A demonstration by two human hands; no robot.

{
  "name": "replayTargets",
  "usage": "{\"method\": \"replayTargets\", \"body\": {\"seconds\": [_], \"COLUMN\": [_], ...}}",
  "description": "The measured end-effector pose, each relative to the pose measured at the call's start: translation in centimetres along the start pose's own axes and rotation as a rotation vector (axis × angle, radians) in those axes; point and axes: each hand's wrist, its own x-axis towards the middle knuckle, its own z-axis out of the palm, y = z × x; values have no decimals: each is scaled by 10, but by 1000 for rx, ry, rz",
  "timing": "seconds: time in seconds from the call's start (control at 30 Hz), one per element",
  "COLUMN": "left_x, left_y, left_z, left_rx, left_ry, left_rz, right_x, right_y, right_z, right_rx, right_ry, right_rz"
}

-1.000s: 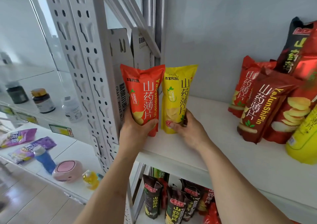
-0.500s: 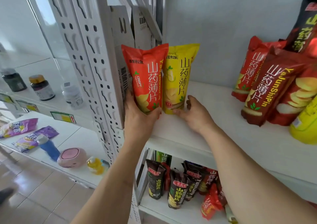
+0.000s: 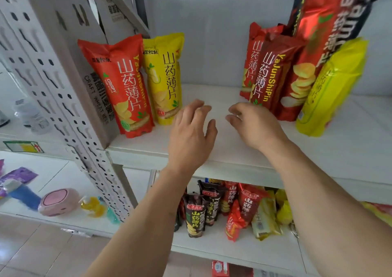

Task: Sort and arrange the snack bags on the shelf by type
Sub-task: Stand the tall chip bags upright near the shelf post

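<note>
Two snack bags are stood up at the left end of the shelf, right beside a grey box that leans on the post. The red bag is nearer the front edge. The yellow bag is touching its right side and is set a little further back. Both bags are upright.

The left hand is held over the middle of the shelf, just right of the yellow bag. Its fingers are spread and loosely bent, and nothing is held in it. The right hand is held beside it, with loose bent fingers too, and nothing is held. A small gap is seen between the two hands.

At the right end of the shelf a bunch of bags is leaned against the back wall. Dark red bags are seen there, with a big yellow bag in front, tilted.

More bags are crowded on the lower shelf. They are mixed up, black, red and yellow together.
</note>
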Motion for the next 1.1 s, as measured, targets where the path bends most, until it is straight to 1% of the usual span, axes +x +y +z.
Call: {"method": "replayTargets", "body": {"seconds": [0.1,0.17,0.23,0.3,0.4,0.5,0.57,0.67,0.8,0.9,1.0,1.1], "left_x": [11,20,29,39,52,62,67,71,69,68,68,64], "left_y": [27,46,63,75,85,92,97,101,102,102,101,102], "left_z": [21,33,42,52,71,87,95,108,122,123,120,112], "left_rx": [-52,-106,-208,-318,-524,-655,-735,-828,-835,-742,-600,-501], "left_ry": [-46,-98,-192,-278,-330,-373,-397,-389,-358,-359,-320,-281], "left_rz": [-1,-51,-184,-353,-538,-655,-695,-752,-764,-744,-743,-753], "right_x": [-9,-16,-25,-37,-51,-53,-51,-46,-37,-32,-33,-38], "right_y": [28,45,61,77,103,128,140,150,153,157,160,157], "right_z": [-22,-36,-50,-62,-72,-71,-68,-59,-53,-49,-48,-49], "right_rx": [-13,-16,21,93,184,227,257,351,429,464,488,499], "right_ry": [65,122,227,379,588,672,642,525,394,361,315,258], "right_rz": [34,44,52,76,157,238,277,351,447,462,469,402]}}
